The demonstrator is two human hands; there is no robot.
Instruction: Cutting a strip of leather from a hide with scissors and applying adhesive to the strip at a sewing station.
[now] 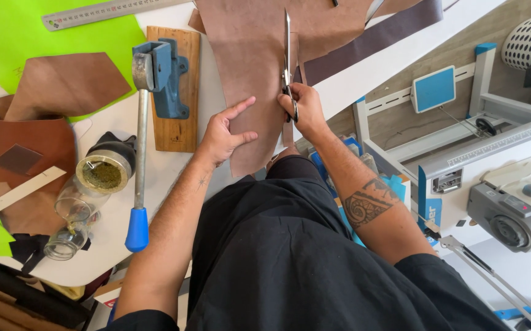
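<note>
A large sheet of brown leather (250,67) lies over the white table's edge. My left hand (223,132) rests flat on it, fingers spread, pressing it down near its lower left side. My right hand (302,109) grips the handles of long metal scissors (287,55), whose blades point away from me along the sheet's right edge. A narrow strip of leather hangs down just below my right hand.
A blue hand press (158,73) with a long lever and blue grip (137,228) stands on a wooden board (176,132). Glass jars (87,190), brown leather pieces (63,83), a steel ruler (93,11) and a green mat (14,34) lie left. A grey machine (511,214) stands right.
</note>
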